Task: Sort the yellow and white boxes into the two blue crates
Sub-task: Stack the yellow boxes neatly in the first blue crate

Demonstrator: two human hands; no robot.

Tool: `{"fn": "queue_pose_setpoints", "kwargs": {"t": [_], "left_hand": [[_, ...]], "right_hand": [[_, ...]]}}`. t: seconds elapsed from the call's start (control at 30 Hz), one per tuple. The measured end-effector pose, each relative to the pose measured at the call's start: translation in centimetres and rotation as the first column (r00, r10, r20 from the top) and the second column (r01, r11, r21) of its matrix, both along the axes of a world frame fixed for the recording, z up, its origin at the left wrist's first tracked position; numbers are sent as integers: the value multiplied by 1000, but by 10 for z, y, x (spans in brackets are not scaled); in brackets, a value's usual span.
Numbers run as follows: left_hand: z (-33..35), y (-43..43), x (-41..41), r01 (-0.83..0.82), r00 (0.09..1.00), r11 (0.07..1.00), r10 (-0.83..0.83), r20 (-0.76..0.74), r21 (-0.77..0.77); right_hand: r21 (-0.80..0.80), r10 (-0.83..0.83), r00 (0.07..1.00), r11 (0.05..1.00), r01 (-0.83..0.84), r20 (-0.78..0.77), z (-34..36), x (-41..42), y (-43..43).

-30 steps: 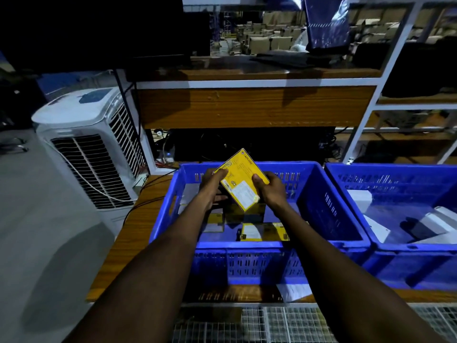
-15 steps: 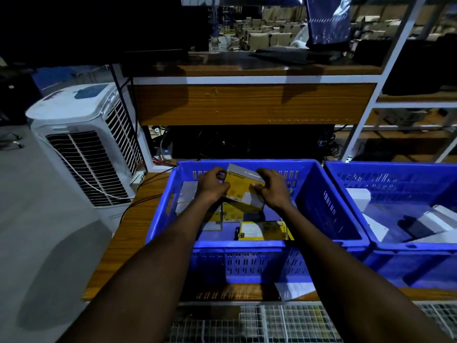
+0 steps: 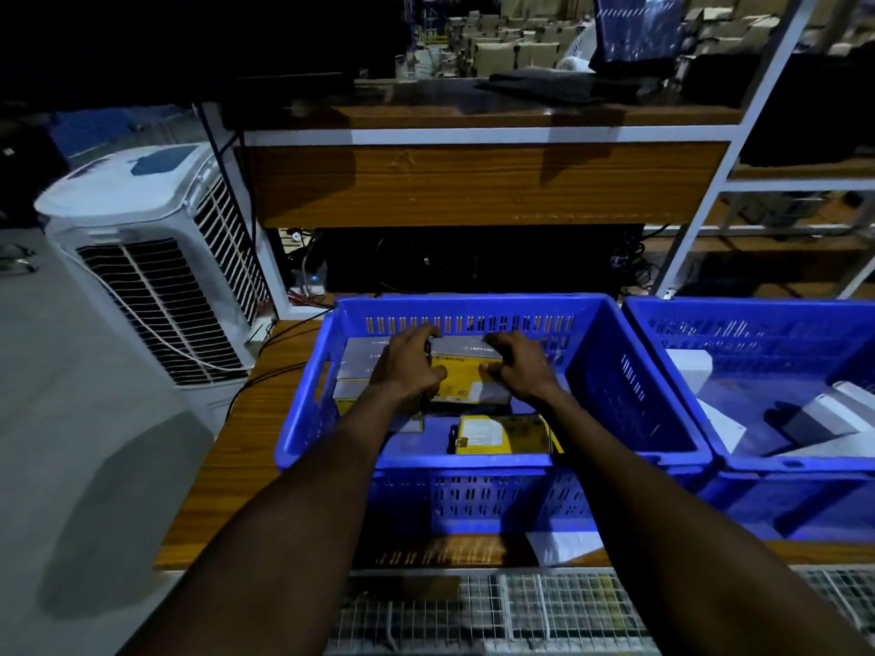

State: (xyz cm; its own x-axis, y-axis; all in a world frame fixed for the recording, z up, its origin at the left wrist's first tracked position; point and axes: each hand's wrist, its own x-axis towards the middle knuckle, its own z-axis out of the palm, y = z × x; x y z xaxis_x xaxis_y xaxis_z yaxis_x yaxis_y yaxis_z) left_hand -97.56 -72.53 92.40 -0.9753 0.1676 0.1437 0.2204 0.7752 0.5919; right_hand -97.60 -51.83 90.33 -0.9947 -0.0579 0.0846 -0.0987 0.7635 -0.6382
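Both hands, left hand (image 3: 408, 366) and right hand (image 3: 520, 369), pinch the yellow box (image 3: 466, 377) between them inside the left crate (image 3: 629, 371)

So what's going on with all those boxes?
A person is sorting boxes by colour. Their left hand and right hand grip a yellow box by its ends, low inside the left blue crate. It sits among other yellow boxes already in there. The right blue crate beside it holds white boxes.
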Motion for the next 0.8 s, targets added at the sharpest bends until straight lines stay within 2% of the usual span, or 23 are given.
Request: {"fn": "queue_pose_setpoints", "kwargs": {"t": [0.23, 0.47, 0.8], "left_hand": [[-8, 1, 7, 24, 1000, 978, -24, 0, -208], [-14, 0, 7, 55, 998, 951, -55, 9, -303], [-22, 1, 0, 90, 994, 863, -110, -11, -497]], "right_hand": [[191, -6, 998, 982, -6, 62, -2, 0, -6], [284, 24, 986, 956, -70, 164, -6, -9, -14], [497, 81, 982, 853, -157, 172, -3, -4, -17]]}}
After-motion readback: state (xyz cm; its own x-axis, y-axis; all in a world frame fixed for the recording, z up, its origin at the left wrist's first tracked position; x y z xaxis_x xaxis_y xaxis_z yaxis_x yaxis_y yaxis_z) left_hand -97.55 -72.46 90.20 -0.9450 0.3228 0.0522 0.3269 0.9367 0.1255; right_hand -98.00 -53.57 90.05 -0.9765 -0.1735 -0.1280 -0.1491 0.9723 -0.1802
